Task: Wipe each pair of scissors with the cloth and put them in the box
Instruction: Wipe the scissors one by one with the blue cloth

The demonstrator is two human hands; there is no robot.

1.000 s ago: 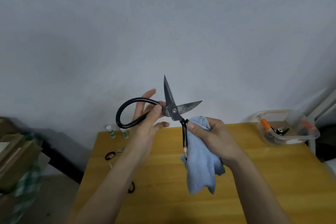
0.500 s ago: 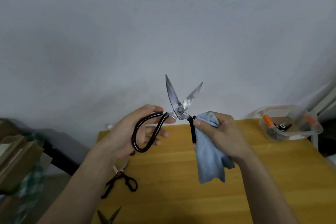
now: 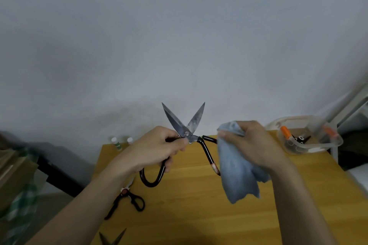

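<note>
Both hands are busy above the table (image 3: pixel 179 215): left hand (image 3: pixel 159 149) curls round big open scissors (image 3: pixel 187 135), right hand (image 3: pixel 253 143) clutches the blue cloth (image 3: pixel 237 175) against a handle, box (image 3: pixel 306 137) far right.

The large scissors (image 3: pixel 186 135) have dull grey blades and glossy black handles, one tipped reddish. The cloth (image 3: pixel 237 173) is pale blue. The bench (image 3: pixel 199 215) is honey-yellow wood. The box (image 3: pixel 310 145) is clear plastic holding orange-handled pieces. The wall (image 3: pixel 179 36) is plain grey-white; the small scissors (image 3: pixel 127 199) are black-handled.
</note>
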